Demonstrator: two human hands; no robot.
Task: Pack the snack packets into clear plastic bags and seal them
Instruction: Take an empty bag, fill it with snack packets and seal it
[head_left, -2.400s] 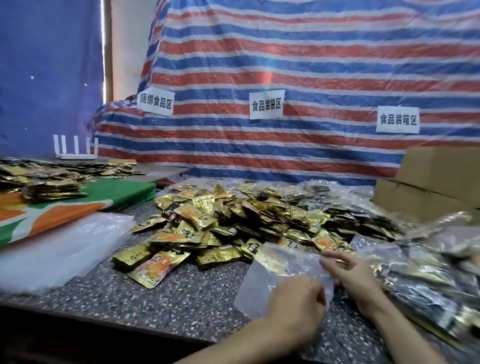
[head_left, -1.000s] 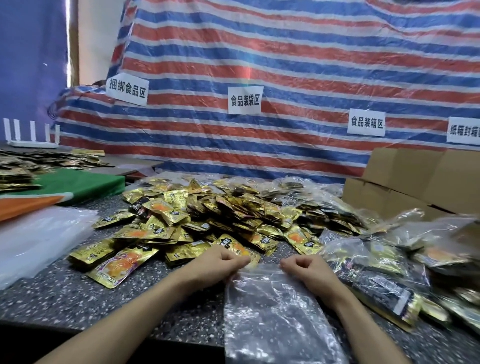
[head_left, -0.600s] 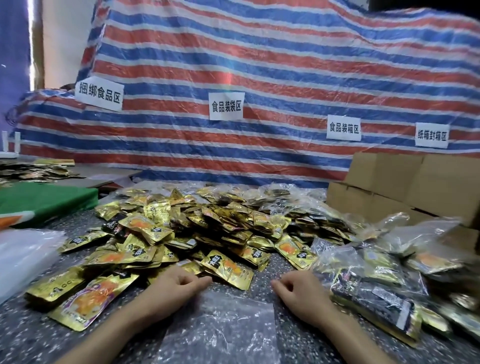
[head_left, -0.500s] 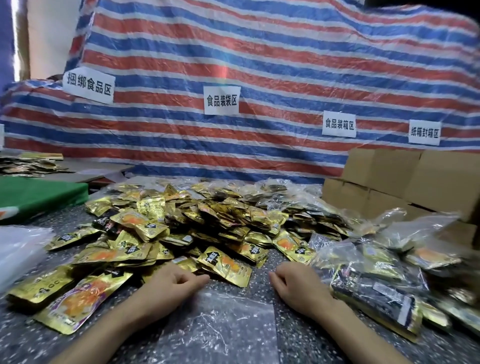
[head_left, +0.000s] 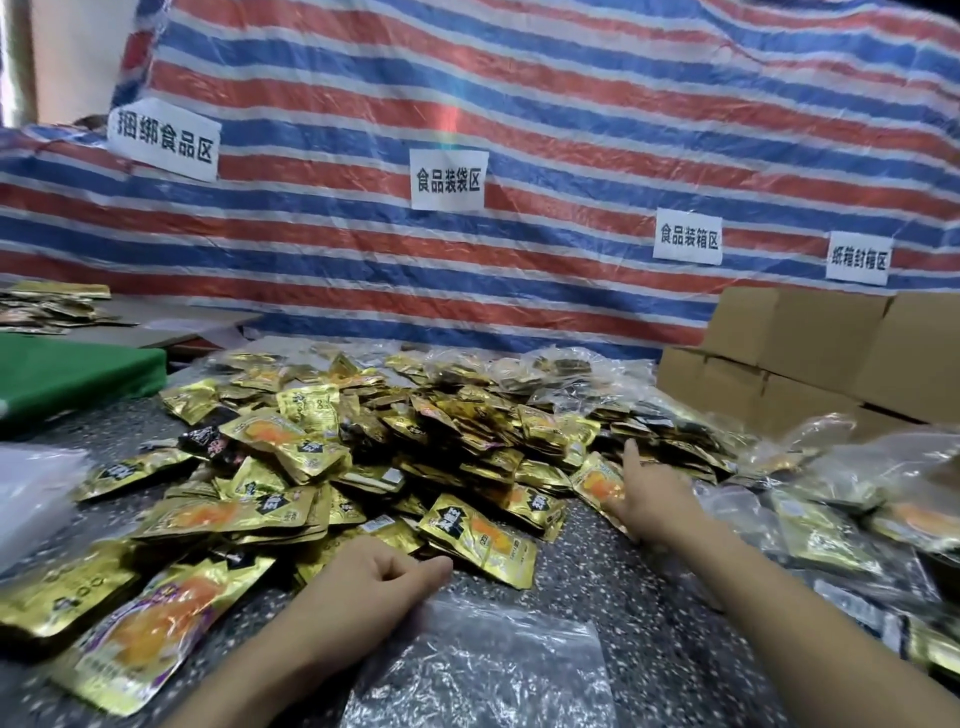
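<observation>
Centrally, heaped on a speckled dark-grey stone tabletop (head_left: 623, 582): a loose pile of glossy gold foil snack packets (head_left: 395, 447), flat, rectangular, crimped at the edges, many printed with an orange patch and a black label. Nearer, lying flat and crinkled: a clear plastic bag (head_left: 483, 665). Left hand (head_left: 374, 577) curled at its top-left corner; cannot tell whether pinching the film. Right hand (head_left: 644, 493) spread, fingers straight, laid on a gold packet (head_left: 597, 480) at the pile's right edge. Beyond, filled clear bags (head_left: 810, 519), plain brown cardboard boxes (head_left: 779, 364), a red-white-blue striped woven tarpaulin (head_left: 519, 104).
</observation>
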